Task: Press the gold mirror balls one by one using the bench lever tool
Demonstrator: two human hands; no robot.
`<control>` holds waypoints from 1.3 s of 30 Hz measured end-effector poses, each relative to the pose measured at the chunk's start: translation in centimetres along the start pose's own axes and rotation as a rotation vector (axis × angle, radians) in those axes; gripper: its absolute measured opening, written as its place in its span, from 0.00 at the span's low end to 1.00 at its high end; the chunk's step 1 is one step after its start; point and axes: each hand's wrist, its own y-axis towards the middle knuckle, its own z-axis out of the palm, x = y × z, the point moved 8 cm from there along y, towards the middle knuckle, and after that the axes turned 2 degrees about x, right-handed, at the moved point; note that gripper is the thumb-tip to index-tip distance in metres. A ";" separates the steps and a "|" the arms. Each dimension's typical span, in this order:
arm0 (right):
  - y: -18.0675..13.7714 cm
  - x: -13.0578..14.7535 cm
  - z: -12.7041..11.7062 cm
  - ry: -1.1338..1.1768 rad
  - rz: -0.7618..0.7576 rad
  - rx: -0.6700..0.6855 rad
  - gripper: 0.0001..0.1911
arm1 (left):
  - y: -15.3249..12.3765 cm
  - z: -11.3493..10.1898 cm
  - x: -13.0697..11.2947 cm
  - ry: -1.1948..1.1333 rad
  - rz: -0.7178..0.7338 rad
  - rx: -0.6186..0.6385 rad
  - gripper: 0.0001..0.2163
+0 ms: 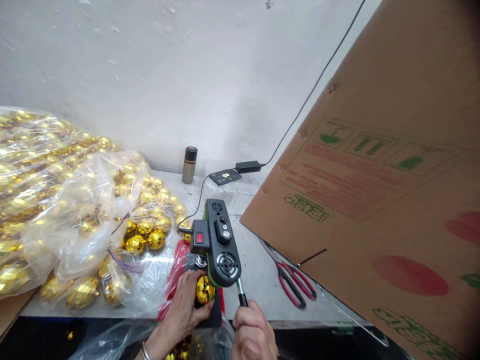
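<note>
My left hand (184, 306) is closed round a gold mirrored ball (204, 289), holding it under the head of a small black and green press machine (219, 243) with a red switch. My right hand (252, 331) is wrapped in a fist round the machine's lever handle (242, 294), a thin metal rod with a black grip. The ball sits on the machine's black base. Both hands are at the front edge of the white table (258, 272).
A clear plastic bag (56, 200) full of gold balls, with several spilling out, fills the left. Red-handled scissors (294, 285) lie right of the machine. A big cardboard sheet (375, 200) leans on the right. A metal flask (189, 164), a black adapter with cable and a small black device stand at the back.
</note>
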 end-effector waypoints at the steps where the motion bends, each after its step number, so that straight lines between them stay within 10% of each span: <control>1: -0.2 -0.2 0.0 -0.012 0.022 0.007 0.23 | 0.1 0.0 0.0 -0.002 -0.001 0.003 0.21; 39: -2.4 -1.1 0.8 0.164 0.001 -0.090 0.26 | 0.3 -0.4 -0.2 -0.026 -0.023 -0.024 0.21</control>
